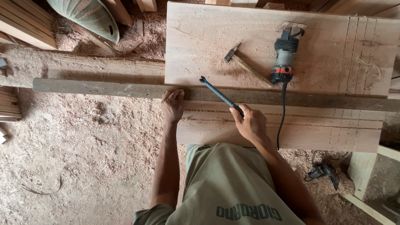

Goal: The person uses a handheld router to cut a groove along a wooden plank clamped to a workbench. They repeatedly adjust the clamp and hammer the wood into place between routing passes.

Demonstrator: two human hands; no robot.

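The person's right hand point(250, 123) is closed around the lower end of a dark blue metal bar point(221, 96), fingers wrapped tight on its handle. The bar slants up and to the left from the fist, and its forked tip lies at the edge where a long grey plank point(96, 88) meets a wide pale board point(325, 50). The left hand point(172, 105) rests flat on the grey plank just left of the bar's tip, palm down, fingers held together and pointing toward the wide board; it grips nothing. The grey plank runs across the whole view, lying over a lower board point(312, 129) marked with dotted lines near its right end. On the wide board, near the bar's tip but not touching it, lies a hammer point(243, 62) with a wooden handle, its head toward the left. Just right of the hammer a small electric router point(285, 56) in grey, black and orange lies on its side, its black cord point(282, 121) running down over the plank and the lower board. Sawdust point(83, 158) covers the floor to the left, and a dark power tool point(323, 171) lies on the floor at the lower right.
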